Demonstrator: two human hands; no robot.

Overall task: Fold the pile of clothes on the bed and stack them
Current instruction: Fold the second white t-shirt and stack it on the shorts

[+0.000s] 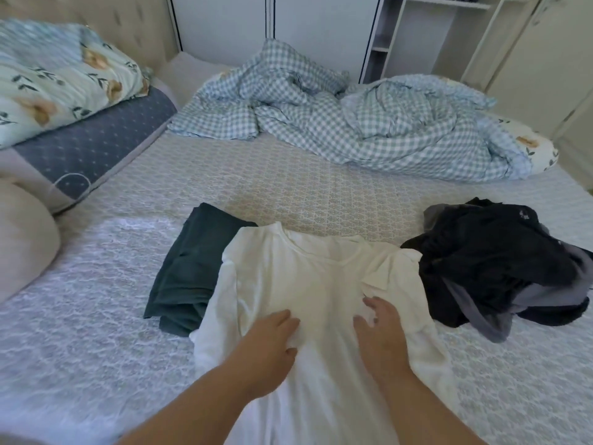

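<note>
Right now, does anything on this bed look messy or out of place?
Yes: the crumpled blue-and-white checked duvet lies bunched across the far side, and a dark heap of unfolded black and grey clothes sits right of the white shirt.

A bedroom in a home. Wide bed with a pale patterned quilted cover (288, 184), crumpled blue-and-white checked duvet (353, 123) at its far side, floral pillow (57, 81) stacked on a grey-blue diamond-print cushion (93, 149) against a beige tufted headboard (122, 24). White wardrobe with open shelves (401, 33) behind.
</note>
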